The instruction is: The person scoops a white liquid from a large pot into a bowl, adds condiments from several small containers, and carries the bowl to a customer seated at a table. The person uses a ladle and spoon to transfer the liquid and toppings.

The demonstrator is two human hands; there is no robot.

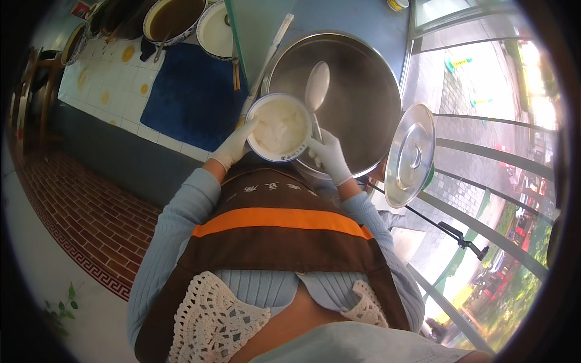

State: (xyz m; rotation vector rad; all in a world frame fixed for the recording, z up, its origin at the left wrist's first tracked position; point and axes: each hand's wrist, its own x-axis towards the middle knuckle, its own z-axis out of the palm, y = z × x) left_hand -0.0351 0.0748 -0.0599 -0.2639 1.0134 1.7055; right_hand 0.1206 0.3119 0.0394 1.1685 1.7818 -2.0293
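A white bowl with a blue rim (282, 158) is held over the near left edge of a large stainless steel pot (386, 90). In the bowl lies soft, pale white food (279, 129), which looks like tofu pudding. White-gloved, my left hand (233, 143) grips the bowl's left side, thumb over the rim. My right hand (331, 156), also gloved, grasps the handle of a metal serving spoon (317, 86) and rests against the bowl's right side. The spoon's head points away from me above the pot. Haze blurs the pot's inside, so its contents cannot be told.
Right of the pot, a round metal lid (408, 159) stands tilted near the window bars (481, 154). Left, a dark blue towel (195, 100) covers part of a tiled counter (104, 86). Beyond it are a basin of brown liquid (177, 18), a white basin (215, 29) and a glass panel (243, 54).
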